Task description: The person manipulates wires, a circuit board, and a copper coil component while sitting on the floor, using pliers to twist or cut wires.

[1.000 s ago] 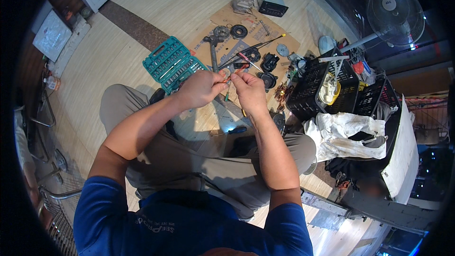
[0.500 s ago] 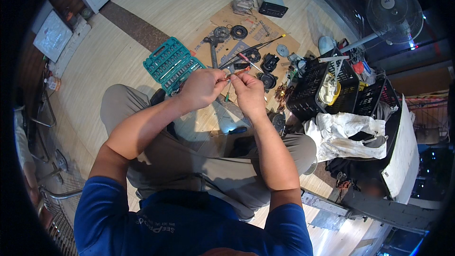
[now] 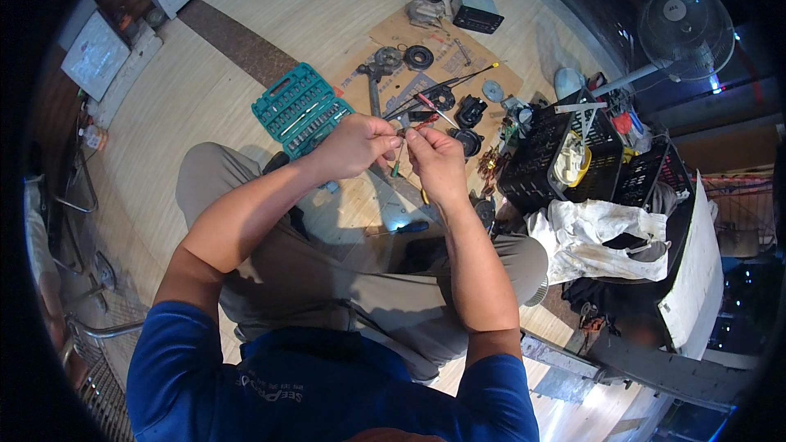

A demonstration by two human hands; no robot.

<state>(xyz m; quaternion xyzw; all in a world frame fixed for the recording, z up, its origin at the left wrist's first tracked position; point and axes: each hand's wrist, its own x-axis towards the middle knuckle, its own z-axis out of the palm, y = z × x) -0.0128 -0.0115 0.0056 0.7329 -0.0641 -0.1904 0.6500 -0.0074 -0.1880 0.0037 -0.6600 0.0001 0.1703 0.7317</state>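
Close together over the cardboard, both my hands pinch a thin copper-coloured wire strand (image 3: 426,122). My left hand (image 3: 354,146) is closed, thumb against the bent fingers, at the strand's near end. Thumb and fingertips of my right hand (image 3: 438,162) press together beside it. Fingers hide much of the strand; part of it sticks out beyond them. Just beneath are a green-handled screwdriver (image 3: 395,170) and a red-handled screwdriver (image 3: 425,101). A blue-handled screwdriver (image 3: 412,227) lies nearer my legs.
A green socket set (image 3: 299,110) lies open at left. Round black parts (image 3: 418,57), a hammer (image 3: 373,88) and a car radio (image 3: 476,11) are on and around the cardboard (image 3: 505,80). Black crates (image 3: 532,165), a white cloth (image 3: 565,241) and a fan (image 3: 686,29) stand at right.
The fingers have shifted slightly along the copper-coloured wire strand, and less of it shows beyond them. The whole view has moved a little; nothing was let go.
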